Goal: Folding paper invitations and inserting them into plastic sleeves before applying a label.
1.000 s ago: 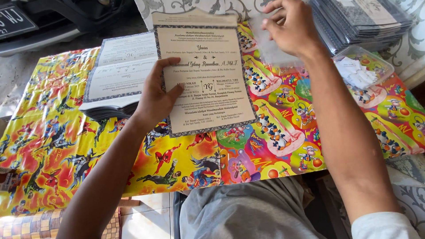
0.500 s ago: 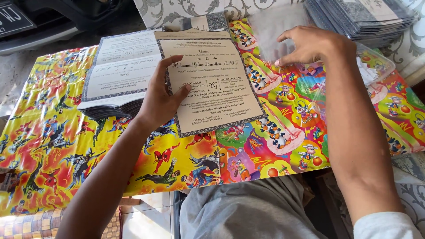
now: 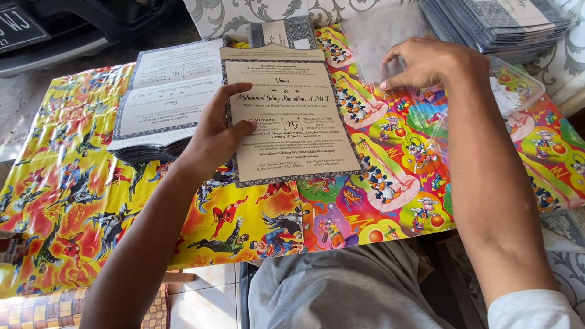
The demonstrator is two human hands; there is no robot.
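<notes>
My left hand [image 3: 214, 133] holds a beige printed invitation card [image 3: 291, 122] with a dark patterned border, thumb on its left edge, slightly above the table. My right hand [image 3: 426, 62] pinches the edge of a clear plastic sleeve [image 3: 381, 36] lying at the far middle of the table. Both rest over a table covered in bright cartoon-print wrapping paper [image 3: 91, 201].
A stack of unfolded cards [image 3: 164, 103] lies to the left of the held card. A pile of sleeved dark cards [image 3: 499, 24] sits at the far right, with a clear plastic box [image 3: 518, 91] beside it. A dark vehicle bumper [image 3: 55, 30] is at far left.
My right hand came down from the far pile toward the table and now pinches the clear sleeve. The card in my left hand shifted slightly right and nearer.
</notes>
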